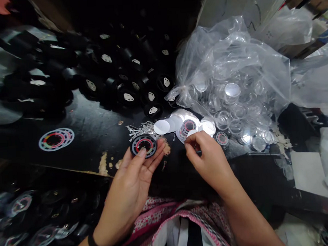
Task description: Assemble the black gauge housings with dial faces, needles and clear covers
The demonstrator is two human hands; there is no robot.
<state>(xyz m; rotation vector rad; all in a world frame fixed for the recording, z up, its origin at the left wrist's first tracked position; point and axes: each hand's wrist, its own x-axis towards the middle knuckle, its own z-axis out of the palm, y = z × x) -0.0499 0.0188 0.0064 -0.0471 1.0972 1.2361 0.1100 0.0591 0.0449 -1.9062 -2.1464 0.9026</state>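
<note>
My left hand (135, 168) is closed on a round black gauge (143, 143), its printed dial facing up and the thumb lying across the dial. Just to the right, my right hand (206, 155) pinches thumb and forefinger together beside the heap of printed dial discs (188, 126). What its fingertips hold, if anything, is too small to make out. White blank-looking discs (162, 127) fan out left of that heap. Behind the gauge lies a tangle of thin white pointers (142, 129).
A clear plastic bag (229, 57) spills many transparent round covers (239, 111) at right. Black gauge housings (128, 97) crowd the back. Loose dial discs (53, 139) lie at left; assembled gauges (21, 204) sit below the table edge. A white card (311, 172) is far right.
</note>
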